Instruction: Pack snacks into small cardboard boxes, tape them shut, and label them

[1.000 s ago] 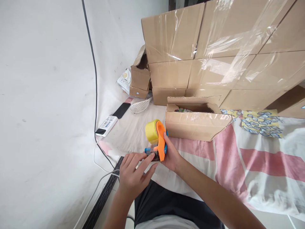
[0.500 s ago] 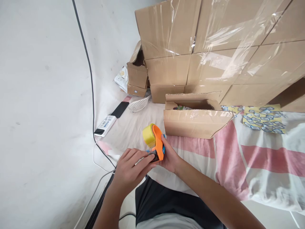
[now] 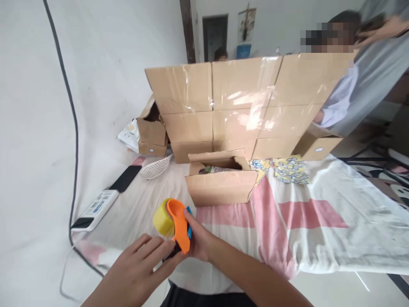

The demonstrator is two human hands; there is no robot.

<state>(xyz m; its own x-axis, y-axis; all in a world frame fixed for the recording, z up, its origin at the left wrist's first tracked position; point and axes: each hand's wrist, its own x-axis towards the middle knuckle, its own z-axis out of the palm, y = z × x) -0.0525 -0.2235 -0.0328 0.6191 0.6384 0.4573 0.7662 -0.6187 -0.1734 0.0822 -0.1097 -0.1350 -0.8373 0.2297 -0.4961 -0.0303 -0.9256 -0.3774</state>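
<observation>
An orange tape dispenser point(image 3: 181, 228) with a thick yellow roll of tape point(image 3: 162, 219) is held over the near part of the bed sheet. My right hand point(image 3: 200, 239) is closed round its blue-edged side, thumb near the top. The fingers of my left hand point(image 3: 145, 258) pinch the dark lower end of the dispenser; the tape's free end cannot be made out. Just beyond the hands, an open cardboard box point(image 3: 223, 188) has its flaps up, with a green-and-white packet point(image 3: 212, 169) partly visible inside.
Behind the box stands a tall taped cardboard screen point(image 3: 188, 96). A mesh scoop point(image 3: 156, 168), a black phone-like slab point(image 3: 125, 178) and a white device point(image 3: 97, 208) lie at left, near a hanging cable point(image 3: 70, 111). A patterned yellow sheet point(image 3: 291, 169) lies right. A person point(image 3: 340, 96) is beyond.
My view has tilted upward, bringing the room and a person beyond the screen into sight. Both hands stay on the tape dispenser, which is now lower and further left in view.
</observation>
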